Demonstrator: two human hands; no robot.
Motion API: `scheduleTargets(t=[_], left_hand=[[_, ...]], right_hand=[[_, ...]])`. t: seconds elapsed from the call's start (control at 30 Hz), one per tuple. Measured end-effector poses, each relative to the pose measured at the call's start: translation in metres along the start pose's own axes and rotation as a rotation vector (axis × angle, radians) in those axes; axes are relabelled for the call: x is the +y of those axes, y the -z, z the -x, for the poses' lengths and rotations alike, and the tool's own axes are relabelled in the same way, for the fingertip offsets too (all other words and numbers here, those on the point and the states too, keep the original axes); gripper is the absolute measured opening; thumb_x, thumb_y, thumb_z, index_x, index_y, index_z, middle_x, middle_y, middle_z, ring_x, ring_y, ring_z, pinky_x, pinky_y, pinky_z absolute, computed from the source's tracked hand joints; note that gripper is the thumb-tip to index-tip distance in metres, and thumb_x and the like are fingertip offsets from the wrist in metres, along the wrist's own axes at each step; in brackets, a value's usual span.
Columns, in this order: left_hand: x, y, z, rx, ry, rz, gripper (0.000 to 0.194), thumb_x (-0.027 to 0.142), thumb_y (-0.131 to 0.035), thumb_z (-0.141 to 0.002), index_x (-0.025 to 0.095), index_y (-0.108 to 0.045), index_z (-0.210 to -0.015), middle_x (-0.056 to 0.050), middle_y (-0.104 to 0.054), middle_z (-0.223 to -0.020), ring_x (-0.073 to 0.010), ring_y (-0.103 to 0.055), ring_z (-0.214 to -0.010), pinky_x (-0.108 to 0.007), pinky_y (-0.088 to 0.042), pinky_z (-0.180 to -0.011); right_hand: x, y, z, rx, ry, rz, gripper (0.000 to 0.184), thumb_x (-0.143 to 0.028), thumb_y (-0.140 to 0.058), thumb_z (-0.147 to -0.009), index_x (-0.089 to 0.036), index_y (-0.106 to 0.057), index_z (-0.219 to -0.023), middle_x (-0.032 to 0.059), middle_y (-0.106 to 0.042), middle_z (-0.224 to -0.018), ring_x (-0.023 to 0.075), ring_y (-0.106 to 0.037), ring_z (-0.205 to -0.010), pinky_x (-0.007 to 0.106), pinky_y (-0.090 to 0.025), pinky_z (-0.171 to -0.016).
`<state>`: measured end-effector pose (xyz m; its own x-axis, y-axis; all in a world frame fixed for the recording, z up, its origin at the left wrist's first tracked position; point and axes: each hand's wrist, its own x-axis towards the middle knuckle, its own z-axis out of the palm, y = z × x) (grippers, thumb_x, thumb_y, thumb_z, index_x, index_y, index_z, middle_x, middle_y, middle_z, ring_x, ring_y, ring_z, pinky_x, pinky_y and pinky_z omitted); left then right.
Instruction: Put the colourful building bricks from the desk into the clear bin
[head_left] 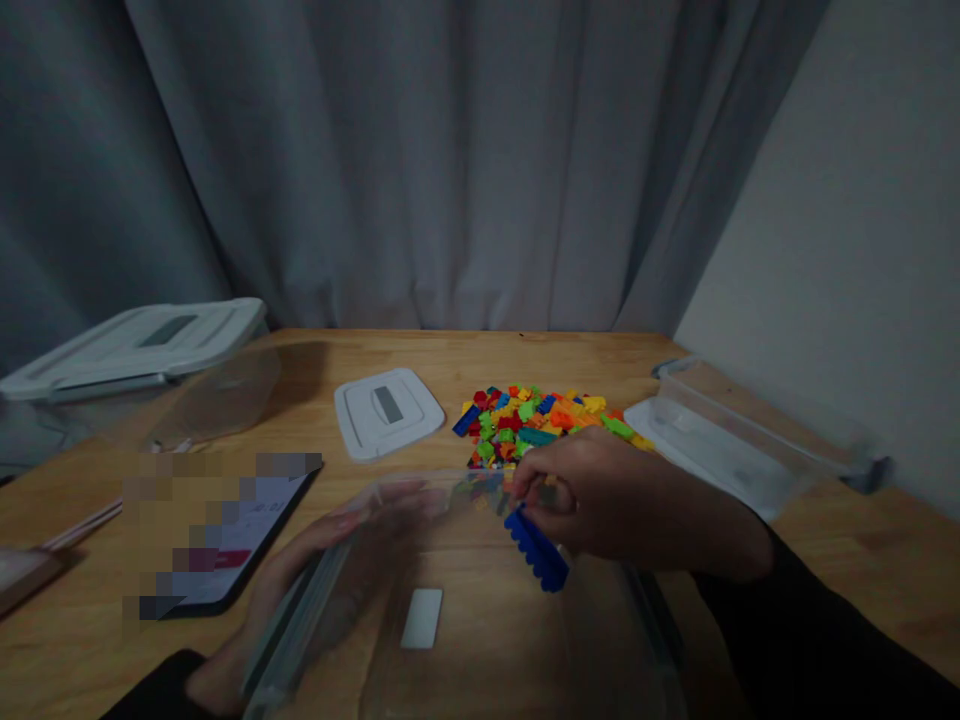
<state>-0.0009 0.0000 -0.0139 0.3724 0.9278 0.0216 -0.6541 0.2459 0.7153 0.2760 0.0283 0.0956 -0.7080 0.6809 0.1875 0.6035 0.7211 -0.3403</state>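
My right hand [615,505] is closed on a long blue toy brick [537,549] and holds it over the open top of a clear plastic box [465,640] in front of me. My left hand [322,575] lies flat against the box's left wall, fingers stretched out along it. Just beyond the box, a pile of coloured toy bricks [540,420] lies on the wooden table [862,560]. A white label sits on the box's floor.
A small white lid [386,410] lies left of the pile. A clear box with a white lid [135,350] stands far left, another clear container [735,430] at right. A tablet [225,540] lies near left. Grey curtain behind.
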Motion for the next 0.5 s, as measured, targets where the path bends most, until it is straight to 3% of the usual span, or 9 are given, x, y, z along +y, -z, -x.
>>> scheduleTargets(t=[0.2, 0.37, 0.5], left_hand=[[0.001, 0.003, 0.002, -0.015, 0.010, 0.083, 0.043, 0.019, -0.043, -0.084, 0.005, -0.066, -0.116, -0.011, -0.069, -0.123, -0.0241, -0.061, -0.117, -0.024, -0.048, -0.098], [-0.003, 0.010, 0.003, 0.049, 0.036, 0.037, 0.048, 0.024, -0.041, -0.085, 0.006, -0.057, -0.127, -0.018, -0.059, -0.134, -0.0355, -0.046, -0.130, -0.043, -0.035, -0.110], [-0.003, 0.009, 0.003, 0.031, 0.021, 0.010, 0.047, 0.025, -0.040, -0.085, 0.003, -0.061, -0.121, -0.017, -0.063, -0.130, -0.0355, -0.048, -0.128, -0.041, -0.034, -0.111]], right_hand=[[0.000, -0.017, 0.003, -0.062, 0.007, 0.062, 0.013, -0.014, -0.053, -0.080, -0.020, -0.064, -0.082, -0.0016, -0.064, -0.072, 0.0097, -0.054, -0.066, 0.022, -0.031, -0.057], [0.000, -0.027, 0.005, -0.084, 0.016, 0.156, 0.017, -0.011, -0.049, -0.081, -0.018, -0.064, -0.085, 0.0020, -0.064, -0.079, 0.0129, -0.056, -0.074, 0.025, -0.032, -0.062], [0.002, -0.032, 0.006, -0.136, 0.013, 0.168, 0.018, -0.008, -0.047, -0.082, -0.016, -0.063, -0.086, 0.0041, -0.065, -0.084, 0.0129, -0.056, -0.076, 0.025, -0.033, -0.062]])
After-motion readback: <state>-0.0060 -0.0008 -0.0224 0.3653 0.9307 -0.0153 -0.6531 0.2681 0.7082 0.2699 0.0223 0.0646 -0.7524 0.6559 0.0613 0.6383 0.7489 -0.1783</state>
